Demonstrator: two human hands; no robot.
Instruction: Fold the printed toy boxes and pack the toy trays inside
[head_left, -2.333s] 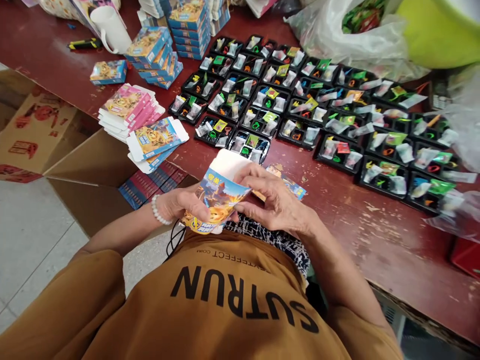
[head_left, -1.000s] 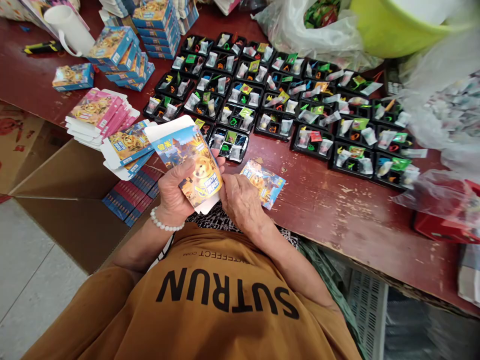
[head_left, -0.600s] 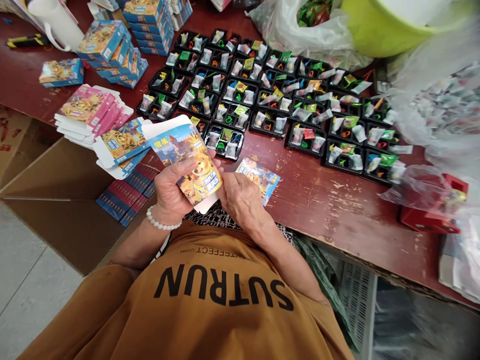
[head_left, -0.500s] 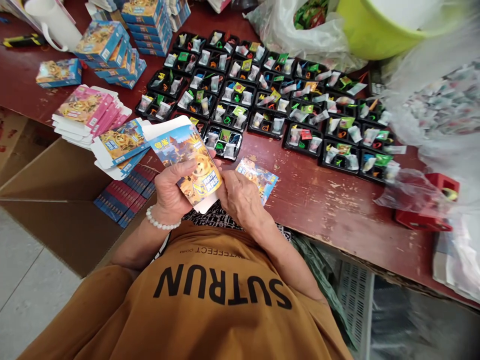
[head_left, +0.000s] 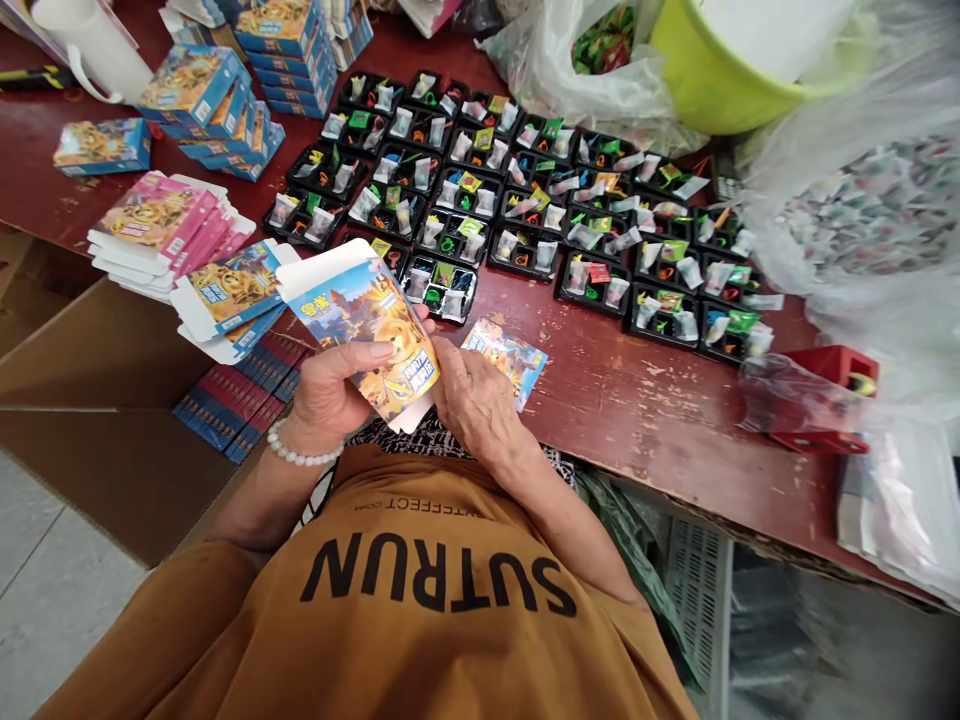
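Red table ahead, left hand pinches 1 carton; right hand touches it, fingertips hidden.

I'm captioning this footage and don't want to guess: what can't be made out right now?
All in the head view:
Inside of the held blue-and-yellow box: hidden by its printed front.
Left hand: most fingers hidden behind the box.
Right hand: fingertips hidden by the box and its own knuckles; its grip is unclear.
Yellow-and-black tool: cut off by the left edge.
Small packets: too blurred to read through the plastic bag.
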